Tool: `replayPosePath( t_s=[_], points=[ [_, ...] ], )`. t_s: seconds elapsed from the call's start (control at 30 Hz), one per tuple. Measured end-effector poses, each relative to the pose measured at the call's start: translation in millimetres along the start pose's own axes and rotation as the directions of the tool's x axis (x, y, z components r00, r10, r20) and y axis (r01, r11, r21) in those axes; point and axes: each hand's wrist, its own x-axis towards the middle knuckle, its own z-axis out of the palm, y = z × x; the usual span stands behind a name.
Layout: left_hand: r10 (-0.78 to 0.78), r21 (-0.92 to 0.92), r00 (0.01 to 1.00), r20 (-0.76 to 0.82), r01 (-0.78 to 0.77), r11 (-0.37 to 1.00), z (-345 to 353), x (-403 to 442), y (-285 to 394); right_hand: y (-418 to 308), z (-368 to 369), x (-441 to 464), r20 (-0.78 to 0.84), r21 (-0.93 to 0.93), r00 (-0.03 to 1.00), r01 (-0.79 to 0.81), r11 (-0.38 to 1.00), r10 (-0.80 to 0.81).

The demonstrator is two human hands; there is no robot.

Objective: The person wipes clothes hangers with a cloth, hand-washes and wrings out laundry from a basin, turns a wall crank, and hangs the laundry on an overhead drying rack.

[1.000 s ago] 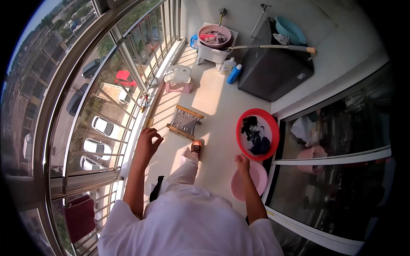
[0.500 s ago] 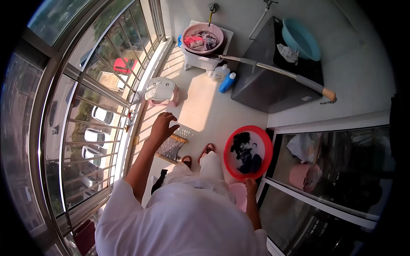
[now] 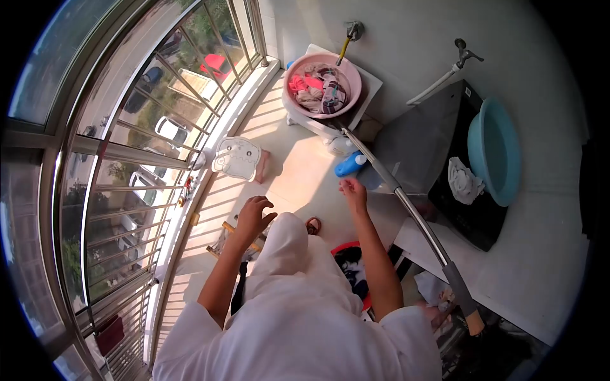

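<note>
My left hand (image 3: 253, 216) hangs in the air with fingers bent and thumb apart, holding nothing. Below it are a wooden-framed washboard (image 3: 238, 240), partly hidden by my arm and leg, and the floor. My right hand (image 3: 352, 191) is raised in front of me, its fingers curled in and nothing visible in them. It is nearest to a blue bottle (image 3: 350, 164), apart from it. A red basin (image 3: 344, 247) with dark clothes (image 3: 351, 263) sits low on my right, mostly hidden by my forearm and body. Ahead, a pink basin (image 3: 357, 82) holds wet clothes (image 3: 321, 89) under a tap (image 3: 353, 30).
A small stool (image 3: 237, 159) stands ahead left by the barred window (image 3: 146, 159). On the right a dark washing machine (image 3: 419, 146) carries a teal basin (image 3: 495, 152) and a white cloth (image 3: 464, 181). A long metal pole (image 3: 406, 203) slants across the right side.
My right hand has let go of the red basin's rim and come up and forward. I have stepped ahead, so the pink basin and washing machine look nearer and the red basin lies further back.
</note>
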Motion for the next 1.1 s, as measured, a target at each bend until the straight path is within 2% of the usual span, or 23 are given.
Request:
replayPosePath(
  t_s=[0.13,0.23,0.37,0.47,0.53,0.63,0.7,0.73,0.77,0.8,0.87,0.9,0.93,1.0,1.03,1.1],
  points=[
    [-0.120,-0.002,0.992,0.038,0.120,0.993,8.4,56.1,-20.9,-34.3,36.7,124.7,0.078,0.015,0.994,0.075,0.997,-0.076],
    [-0.156,-0.050,0.986,0.052,0.158,0.986,14.5,112.5,-46.4,-6.6,61.2,211.6,0.069,-0.121,0.989,0.135,0.983,-0.127],
    [-0.158,-0.079,0.978,0.138,0.169,0.982,14.4,219.5,-78.7,11.0,89.5,312.2,-0.080,-0.440,0.969,0.177,0.880,-0.235],
    [-0.133,-0.048,0.967,0.217,0.146,0.988,16.5,315.6,-108.8,33.8,111.9,386.6,-0.084,-0.770,0.929,0.169,0.615,-0.360],
    [-0.033,-0.060,0.987,0.158,0.043,0.997,18.4,375.6,-119.8,27.8,124.2,417.4,-0.104,-0.829,0.975,0.024,0.559,-0.196],
    [-0.101,-0.089,0.960,0.260,0.128,0.988,23.2,458.7,-119.1,25.0,132.1,449.2,-0.124,-0.938,0.992,-0.115,0.328,-0.007],
    [-0.136,-0.093,0.941,0.310,0.172,0.981,41.0,500.0,-124.2,47.7,127.9,470.2,-0.089,-0.949,0.993,-0.109,0.295,0.080],
    [-0.117,-0.167,0.942,0.314,0.176,0.970,50.3,514.6,-123.8,60.4,120.5,479.5,-0.072,-0.955,0.990,-0.103,0.278,0.122],
    [-0.098,-0.241,0.943,0.318,0.181,0.954,60.8,527.1,-123.4,66.4,108.4,484.5,0.001,-0.923,1.000,0.002,0.384,-0.005],
    [-0.080,-0.314,0.944,0.320,0.186,0.931,73.5,537.3,-124.3,54.7,96.7,487.8,0.021,-0.801,0.999,0.039,0.597,-0.038],
    [-0.110,-0.545,0.937,0.333,0.286,0.788,114.6,550.5,-138.8,19.2,70.1,489.0,0.034,-0.421,0.994,0.109,0.900,-0.104],
    [-0.128,-0.647,0.935,0.332,0.324,0.690,129.6,556.1,-140.0,-4.2,57.4,486.1,0.011,-0.340,0.996,0.087,0.936,-0.088],
    [-0.193,-0.730,0.902,0.386,0.426,0.534,132.8,570.3,-136.1,-28.4,50.9,491.5,-0.007,-0.250,0.996,0.083,0.965,-0.087],
    [-0.275,-0.787,0.789,0.550,0.599,0.145,133.4,577.0,-116.1,-78.5,41.6,487.4,0.074,-0.232,0.972,0.232,0.944,-0.221],
    [-0.227,-0.783,0.770,0.597,0.621,0.048,135.5,581.0,-107.0,-97.6,36.9,485.3,0.109,-0.219,0.951,0.308,0.926,-0.290],
    [-0.160,-0.712,0.699,0.697,0.649,-0.268,133.8,592.5,-80.9,-126.4,37.3,477.3,0.251,-0.301,0.899,0.425,0.854,-0.359]
  ],
)
